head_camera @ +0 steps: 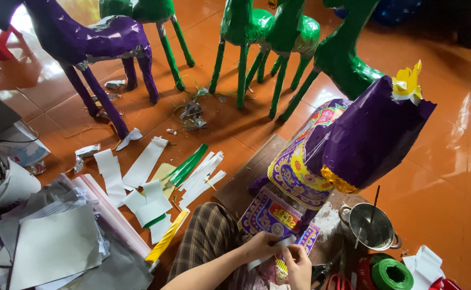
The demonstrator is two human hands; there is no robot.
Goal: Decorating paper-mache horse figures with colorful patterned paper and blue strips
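Both grips, left hand (260, 245) and right hand (299, 264), pinching white paper strip (267, 254) between them.

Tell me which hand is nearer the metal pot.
Right. The right hand works just left of the metal pot, pinching a white paper strip; the left hand holds the strip's other side, farther from the pot.

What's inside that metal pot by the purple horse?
A thin stick leans inside the pot, reaching above its rim. The inner wall shines; whether glue or liquid sits at the bottom cannot be told.
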